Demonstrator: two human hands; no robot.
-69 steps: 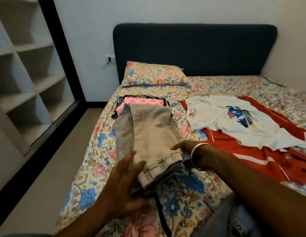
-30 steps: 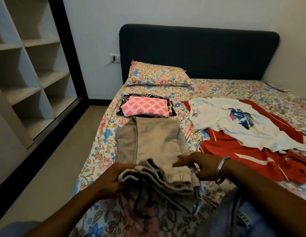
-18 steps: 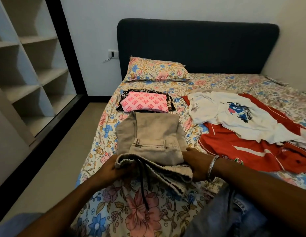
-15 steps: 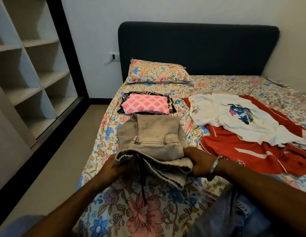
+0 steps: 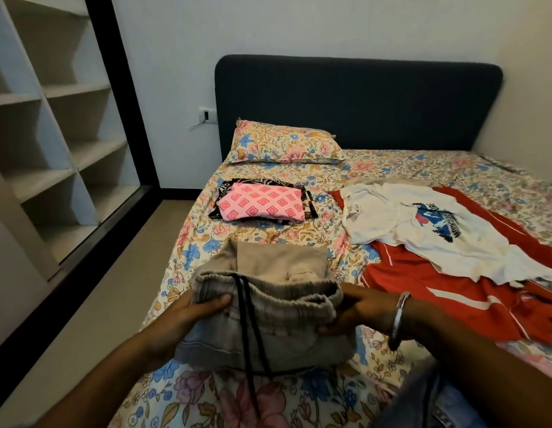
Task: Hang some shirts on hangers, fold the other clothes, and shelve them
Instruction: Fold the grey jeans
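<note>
Folded grey sweatpants (image 5: 268, 313) with a black drawstring are held just above the near part of the bed. My left hand (image 5: 188, 316) grips their left side at the waistband, thumb on top. At the right side, my right hand (image 5: 358, 310), a metal bangle on its wrist, grips the bundle with fingers curled underneath. Farther up the bed lies a folded pink patterned garment (image 5: 262, 205) on a folded black-and-white one. A white printed T-shirt (image 5: 423, 230) is spread over a red shirt (image 5: 438, 291) on the right.
The bed (image 5: 268, 239) has a floral sheet, a matching pillow (image 5: 284, 143) and a dark headboard. Bare white shelves (image 5: 52, 149) stand on the left behind a black frame, with beige floor between them and the bed. Denim fabric (image 5: 438, 403) shows at the bottom right.
The sweatpants have been folded over once more into a compact bundle. Both hands have lifted it off the sheet and drawn it toward me.
</note>
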